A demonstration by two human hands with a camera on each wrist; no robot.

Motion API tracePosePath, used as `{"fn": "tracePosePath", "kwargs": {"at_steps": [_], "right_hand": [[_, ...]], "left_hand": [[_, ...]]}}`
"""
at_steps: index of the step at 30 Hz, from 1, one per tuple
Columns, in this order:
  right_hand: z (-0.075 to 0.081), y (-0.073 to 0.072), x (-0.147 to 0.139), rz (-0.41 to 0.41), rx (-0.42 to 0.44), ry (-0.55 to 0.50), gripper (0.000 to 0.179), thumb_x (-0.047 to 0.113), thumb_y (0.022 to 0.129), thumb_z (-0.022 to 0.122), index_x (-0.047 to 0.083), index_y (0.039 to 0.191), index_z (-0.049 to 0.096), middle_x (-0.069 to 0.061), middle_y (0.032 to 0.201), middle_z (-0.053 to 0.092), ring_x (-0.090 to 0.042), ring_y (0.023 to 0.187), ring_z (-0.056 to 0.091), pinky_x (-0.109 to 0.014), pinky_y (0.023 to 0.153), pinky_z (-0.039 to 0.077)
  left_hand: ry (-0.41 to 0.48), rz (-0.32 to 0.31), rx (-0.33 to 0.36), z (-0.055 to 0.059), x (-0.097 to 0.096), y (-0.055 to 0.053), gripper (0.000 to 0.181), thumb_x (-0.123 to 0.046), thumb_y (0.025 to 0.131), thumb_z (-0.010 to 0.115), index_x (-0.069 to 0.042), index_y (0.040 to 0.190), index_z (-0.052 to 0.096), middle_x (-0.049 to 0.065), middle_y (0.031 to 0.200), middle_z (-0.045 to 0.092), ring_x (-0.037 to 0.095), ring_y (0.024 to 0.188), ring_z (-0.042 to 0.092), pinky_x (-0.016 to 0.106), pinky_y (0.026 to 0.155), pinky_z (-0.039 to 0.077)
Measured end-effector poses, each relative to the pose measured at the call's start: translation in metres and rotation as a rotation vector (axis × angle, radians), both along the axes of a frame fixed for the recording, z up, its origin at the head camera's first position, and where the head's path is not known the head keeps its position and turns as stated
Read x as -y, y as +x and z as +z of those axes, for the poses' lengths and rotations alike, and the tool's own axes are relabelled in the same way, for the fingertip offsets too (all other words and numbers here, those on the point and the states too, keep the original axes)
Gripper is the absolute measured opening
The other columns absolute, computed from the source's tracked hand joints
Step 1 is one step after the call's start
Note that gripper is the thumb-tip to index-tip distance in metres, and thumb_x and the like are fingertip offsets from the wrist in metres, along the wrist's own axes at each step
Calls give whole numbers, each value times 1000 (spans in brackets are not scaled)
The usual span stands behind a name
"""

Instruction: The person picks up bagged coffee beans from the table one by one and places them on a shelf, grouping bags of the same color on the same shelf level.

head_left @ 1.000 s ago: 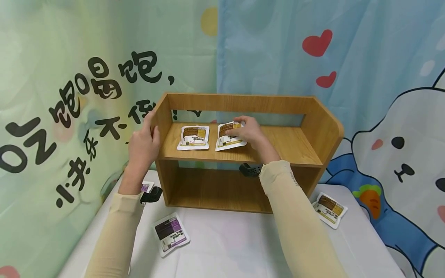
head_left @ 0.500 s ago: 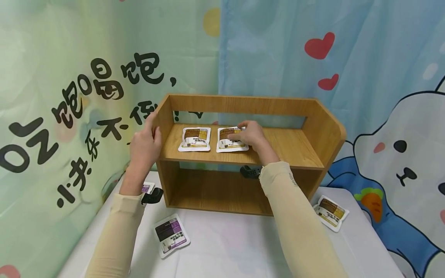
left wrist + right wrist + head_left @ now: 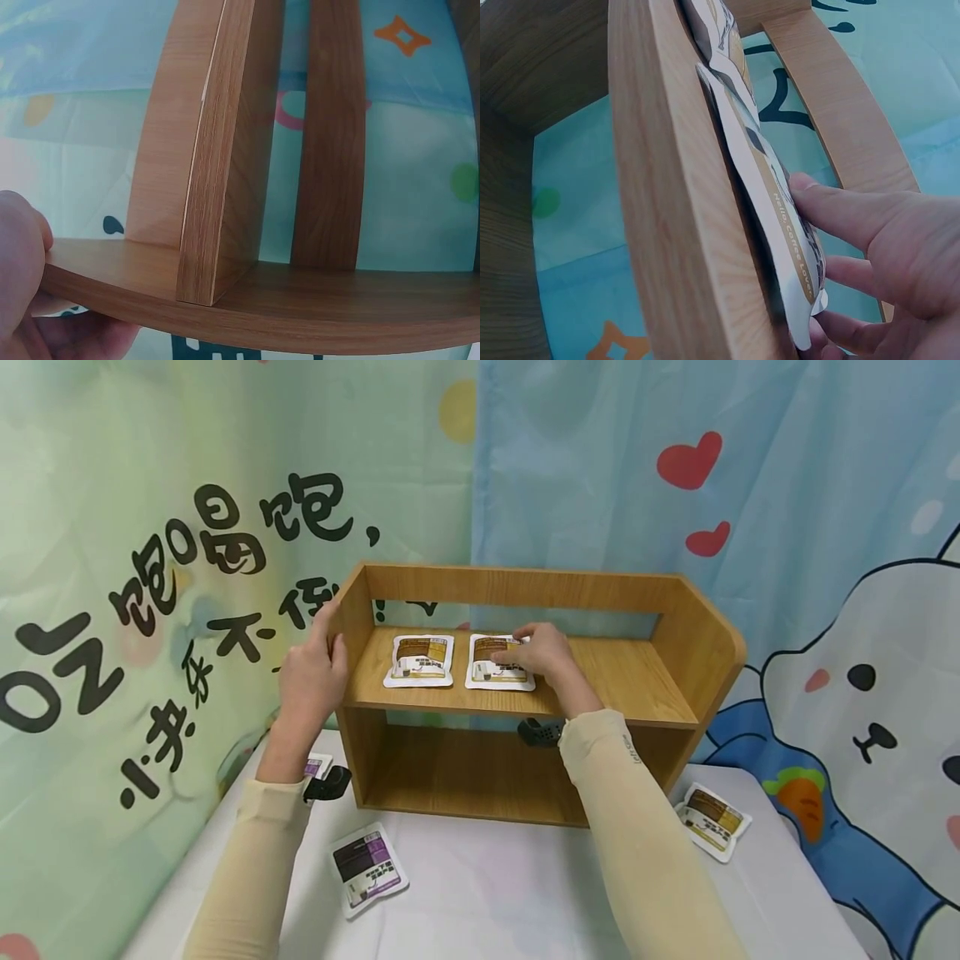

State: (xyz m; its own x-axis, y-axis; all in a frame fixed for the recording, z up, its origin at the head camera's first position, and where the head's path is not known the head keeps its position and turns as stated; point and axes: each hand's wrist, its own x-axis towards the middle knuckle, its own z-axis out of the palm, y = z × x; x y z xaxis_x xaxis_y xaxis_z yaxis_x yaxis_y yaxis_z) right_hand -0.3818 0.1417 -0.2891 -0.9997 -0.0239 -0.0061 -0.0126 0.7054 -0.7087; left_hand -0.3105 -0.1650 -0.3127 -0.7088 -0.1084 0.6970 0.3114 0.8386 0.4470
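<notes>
My left hand (image 3: 313, 675) grips the left side panel of a two-tier wooden shelf (image 3: 517, 589); in the left wrist view, thumb and fingers lie on opposite sides of its edge. On the upper board, a brown-and-white coffee packet (image 3: 501, 675) lies flat, and my right hand (image 3: 551, 658) holds it by its right edge. The right wrist view shows the thumb (image 3: 832, 202) on the packet's face and fingers (image 3: 851, 330) around its edge. A matching packet (image 3: 418, 672) lies just left of it, label up.
On the white table (image 3: 480, 893), a purple-and-black packet (image 3: 369, 868) lies in front of the shelf. Another purple packet (image 3: 318, 765) is partly hidden behind my left wrist. A brown packet (image 3: 712, 821) lies right of the shelf. Printed curtains (image 3: 570, 468) hang behind.
The right hand's coffee packet has turned from slightly tilted to square with the shelf front, level with its neighbour. My left hand keeps its grip on the side panel.
</notes>
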Motion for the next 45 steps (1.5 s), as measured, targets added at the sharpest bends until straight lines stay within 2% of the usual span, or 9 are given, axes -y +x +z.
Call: {"fn": "tracePosePath", "kwargs": {"at_steps": [5, 9, 13, 18, 24, 30, 34, 38, 45], "right_hand": [[0, -1, -2, 19, -9, -16, 68, 34, 81, 79, 5, 136, 53, -18, 142, 45, -33, 105, 54, -45, 96, 42], [-2, 1, -3, 31, -10, -33, 69, 35, 83, 77, 6, 139, 50, -18, 144, 43, -32, 89, 53, -43, 94, 43], [-1, 5, -5, 38, 0, -66, 70, 38, 85, 74, 7, 142, 47, -18, 147, 39, -31, 103, 51, -43, 87, 44], [1, 20, -13, 42, -37, -67, 63, 37, 90, 68, 7, 141, 48, -20, 145, 40, -36, 125, 44, -49, 92, 43], [-8, 50, -30, -15, -244, -4, 47, 33, 92, 64, 7, 132, 58, -19, 132, 54, -37, 119, 50, -52, 93, 41], [-19, 92, -54, -33, -361, 5, 40, 29, 93, 64, 7, 126, 63, -17, 118, 63, -32, 94, 59, -43, 72, 48], [-36, 127, -72, -45, -380, 23, 35, 25, 93, 65, 7, 123, 65, -15, 110, 66, -28, 87, 58, -35, 67, 48], [-48, 149, -86, -29, -391, 17, 31, 22, 93, 67, 7, 120, 67, -12, 104, 68, -25, 82, 57, -34, 67, 48], [-73, 173, -122, -34, -238, -8, 33, 26, 95, 64, 5, 121, 65, -13, 104, 65, -26, 87, 53, -33, 69, 48]], "left_hand": [[11, -2, 4, 2, 0, 0, 46, -16, 102, 47, -19, 147, 39, 27, 91, 66, 27, 45, 46, 35, 42, 36], [9, -5, 1, 1, -1, 0, 46, -16, 101, 47, -19, 147, 39, 26, 85, 65, 26, 44, 46, 35, 41, 35], [6, -9, -20, 0, -1, -2, 46, -15, 101, 48, -19, 146, 40, 25, 82, 64, 26, 44, 45, 35, 41, 35], [4, -3, -24, -1, 0, 0, 46, -15, 101, 48, -18, 146, 40, 23, 76, 62, 24, 42, 41, 34, 41, 34], [6, -3, -18, 0, 1, 2, 47, -14, 100, 49, -18, 146, 40, 26, 84, 65, 26, 44, 45, 35, 41, 34], [6, -13, -20, 1, 0, 2, 46, -13, 101, 48, -18, 146, 40, 28, 93, 66, 28, 45, 47, 36, 42, 35], [2, -22, 4, -1, -6, 3, 46, -14, 101, 48, -18, 145, 39, 28, 91, 66, 30, 47, 48, 36, 42, 36], [3, -30, 12, 3, -7, 2, 46, -15, 101, 46, -18, 146, 38, 29, 98, 66, 34, 51, 55, 41, 45, 43], [38, 6, 41, 7, -6, 7, 44, -16, 102, 45, -17, 146, 40, 28, 107, 65, 40, 65, 63, 48, 53, 48]]}}
